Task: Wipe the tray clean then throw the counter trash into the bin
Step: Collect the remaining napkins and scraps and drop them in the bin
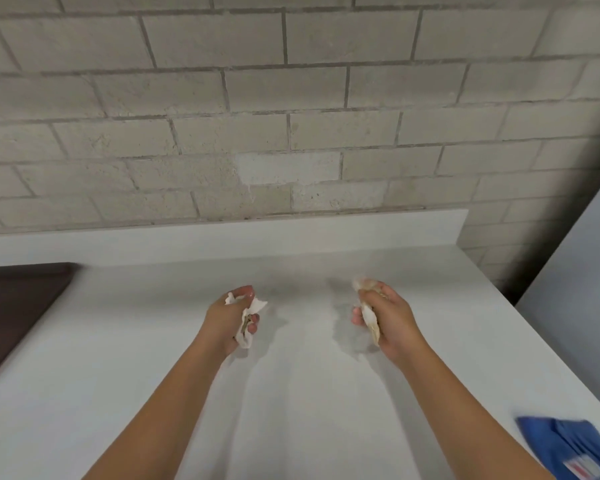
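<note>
Both my hands are held over the middle of the white counter (291, 393). My left hand (229, 318) grips a crumpled white paper napkin (252, 308), which sticks out between its curled fingers. My right hand (387, 315) grips a crumpled beige paper wad (369, 322) that pokes out above and below the fist. A dark brown tray (18, 306) lies on the counter at the far left, partly cut off by the frame edge. No bin is in view.
A grey brick wall (291, 116) rises behind the counter's low white backsplash (257, 233). A blue cloth (568, 445) lies at the counter's near right corner. A pale grey surface (582, 289) stands to the right of the counter edge.
</note>
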Action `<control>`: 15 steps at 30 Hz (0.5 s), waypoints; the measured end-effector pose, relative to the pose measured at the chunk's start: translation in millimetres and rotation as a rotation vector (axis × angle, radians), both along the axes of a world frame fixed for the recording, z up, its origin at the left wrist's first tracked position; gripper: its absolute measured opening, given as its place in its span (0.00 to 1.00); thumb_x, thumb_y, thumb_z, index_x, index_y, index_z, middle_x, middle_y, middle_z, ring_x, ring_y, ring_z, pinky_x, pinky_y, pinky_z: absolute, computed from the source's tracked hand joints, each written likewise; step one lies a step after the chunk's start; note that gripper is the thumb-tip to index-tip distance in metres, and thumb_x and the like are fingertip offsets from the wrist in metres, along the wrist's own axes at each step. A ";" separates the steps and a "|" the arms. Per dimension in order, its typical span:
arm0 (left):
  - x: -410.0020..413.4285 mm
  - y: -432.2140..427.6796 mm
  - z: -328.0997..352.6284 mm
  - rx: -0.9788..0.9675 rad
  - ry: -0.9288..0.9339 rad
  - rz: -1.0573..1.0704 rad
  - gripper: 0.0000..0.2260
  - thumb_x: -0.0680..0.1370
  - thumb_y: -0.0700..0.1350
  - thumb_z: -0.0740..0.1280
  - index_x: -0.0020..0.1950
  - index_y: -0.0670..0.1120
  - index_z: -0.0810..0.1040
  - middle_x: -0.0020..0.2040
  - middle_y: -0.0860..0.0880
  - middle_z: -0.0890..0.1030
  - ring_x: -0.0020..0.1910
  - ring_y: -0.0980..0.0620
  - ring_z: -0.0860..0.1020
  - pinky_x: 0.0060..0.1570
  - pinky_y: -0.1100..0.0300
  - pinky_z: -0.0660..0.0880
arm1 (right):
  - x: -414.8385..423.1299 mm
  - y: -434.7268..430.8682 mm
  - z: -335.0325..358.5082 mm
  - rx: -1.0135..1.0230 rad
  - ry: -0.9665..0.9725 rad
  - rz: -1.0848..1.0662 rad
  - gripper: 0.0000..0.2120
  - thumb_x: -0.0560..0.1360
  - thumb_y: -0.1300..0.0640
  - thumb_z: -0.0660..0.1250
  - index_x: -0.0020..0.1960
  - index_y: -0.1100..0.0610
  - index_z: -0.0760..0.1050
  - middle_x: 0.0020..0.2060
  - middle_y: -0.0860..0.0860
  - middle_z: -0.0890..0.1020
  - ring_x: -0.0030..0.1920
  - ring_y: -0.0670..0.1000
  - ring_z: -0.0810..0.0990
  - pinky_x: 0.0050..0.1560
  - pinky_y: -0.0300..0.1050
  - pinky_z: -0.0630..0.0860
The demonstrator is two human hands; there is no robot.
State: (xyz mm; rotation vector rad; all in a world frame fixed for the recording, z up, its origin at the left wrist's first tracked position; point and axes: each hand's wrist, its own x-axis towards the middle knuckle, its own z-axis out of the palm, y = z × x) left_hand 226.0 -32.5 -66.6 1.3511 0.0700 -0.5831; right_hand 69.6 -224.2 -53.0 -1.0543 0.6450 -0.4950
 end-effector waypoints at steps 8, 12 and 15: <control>-120.9 17.6 16.7 0.009 -0.004 -0.195 0.11 0.77 0.49 0.66 0.49 0.41 0.78 0.36 0.46 0.70 0.26 0.51 0.70 0.19 0.66 0.62 | -111.4 33.4 10.0 -0.046 0.027 0.029 0.09 0.74 0.65 0.66 0.52 0.56 0.79 0.34 0.52 0.76 0.30 0.52 0.71 0.26 0.40 0.67; -207.0 11.9 27.9 -0.027 0.045 -0.292 0.14 0.75 0.53 0.67 0.43 0.42 0.76 0.29 0.49 0.68 0.24 0.52 0.68 0.18 0.66 0.60 | -183.7 49.1 16.5 -0.048 0.054 0.056 0.08 0.75 0.65 0.66 0.51 0.55 0.80 0.33 0.48 0.78 0.29 0.48 0.72 0.26 0.38 0.67; -275.4 9.7 33.2 -0.068 0.111 -0.366 0.17 0.73 0.56 0.68 0.34 0.45 0.72 0.27 0.49 0.68 0.22 0.52 0.67 0.17 0.67 0.58 | -244.5 61.5 19.8 -0.099 0.083 0.096 0.08 0.75 0.64 0.66 0.48 0.54 0.80 0.29 0.48 0.76 0.28 0.48 0.70 0.26 0.37 0.67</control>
